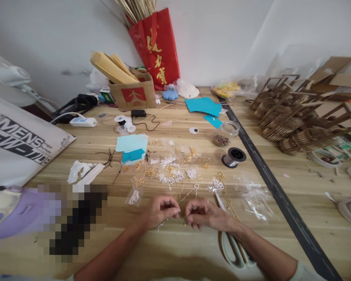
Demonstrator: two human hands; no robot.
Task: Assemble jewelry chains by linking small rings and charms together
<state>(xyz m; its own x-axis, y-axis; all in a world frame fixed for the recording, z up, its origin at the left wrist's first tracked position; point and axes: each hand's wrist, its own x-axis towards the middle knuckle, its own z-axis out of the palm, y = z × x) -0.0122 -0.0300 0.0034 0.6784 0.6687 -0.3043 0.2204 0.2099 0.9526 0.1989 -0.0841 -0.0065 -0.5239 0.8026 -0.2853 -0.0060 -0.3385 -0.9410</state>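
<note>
My left hand [163, 210] is closed in a pinch at the table's front middle. A thin silver chain [190, 192] runs into its fingers from the far side, and a short end hangs out below. Just to the right, my right hand [203, 214] has its fingers curled together, a small gap from the left fingertips. Tiny gold bits show beneath it; what it pinches is too small to make out. White-handled scissors [232, 251] lie under my right forearm. Beyond the hands spread silver rings [175, 177], gold findings [149, 172] and a gold chain [228, 201].
A wire spool [234, 157] and a jar of beads [221, 140] stand behind right. Clear plastic bags [254, 197] lie right of the hands. Blue cards [131, 145] and white tissue [86, 173] are to the left. Brown wooden baskets [304, 136] fill the far right.
</note>
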